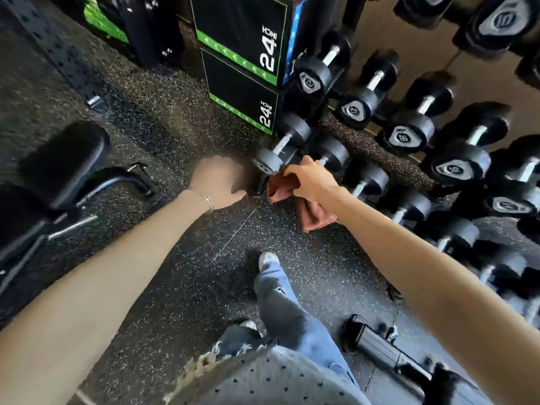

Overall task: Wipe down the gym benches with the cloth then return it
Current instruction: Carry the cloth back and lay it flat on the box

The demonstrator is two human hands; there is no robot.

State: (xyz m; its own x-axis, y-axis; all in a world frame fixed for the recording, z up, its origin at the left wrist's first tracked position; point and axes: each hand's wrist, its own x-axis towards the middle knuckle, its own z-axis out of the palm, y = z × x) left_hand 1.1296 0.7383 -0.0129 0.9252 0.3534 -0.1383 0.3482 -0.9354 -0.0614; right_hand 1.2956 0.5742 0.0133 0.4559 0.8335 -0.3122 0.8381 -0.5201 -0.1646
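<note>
My right hand [309, 178] grips a reddish-brown cloth [314, 213] that hangs down in front of the lowest row of a dumbbell rack. The hand is right beside the end dumbbell [273, 154] of that row. My left hand [217, 182] reaches toward the same dumbbell's near head; its fingers are blurred, and I cannot tell whether they touch it. A black padded gym bench [62, 162] with a metal frame stands at the left, apart from both hands.
The dumbbell rack [438, 141] fills the right side with several black dumbbells. Two stacked black plyo boxes [242, 68] marked 24 inch stand behind the end dumbbell. Another bench frame foot [380, 346] lies lower right. My legs in jeans [286, 305] stand on speckled rubber floor.
</note>
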